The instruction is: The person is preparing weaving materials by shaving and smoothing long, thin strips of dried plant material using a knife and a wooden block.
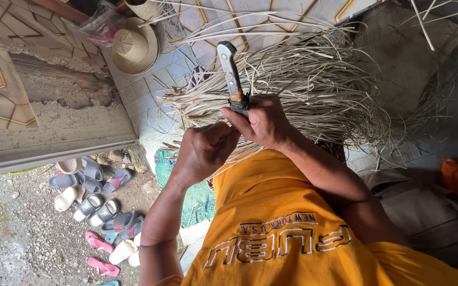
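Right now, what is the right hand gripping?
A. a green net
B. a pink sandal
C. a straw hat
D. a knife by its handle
D: the right hand closes around the dark handle of the knife, blade pointing away over the pile of cane strips; the left hand pinches a strip beside it.

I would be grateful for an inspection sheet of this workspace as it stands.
Surface: tiled floor, partly covered by the work.
Job's things: knife, blade pointing away from the body; big pile of pale strips.
Clutter: straw hat, green net, many sandals.
Hands: right hand grips the knife handle; left hand is closed on strips beside it.
Cables: nothing seen.
Surroundings: gravel by the step, plastic bag.
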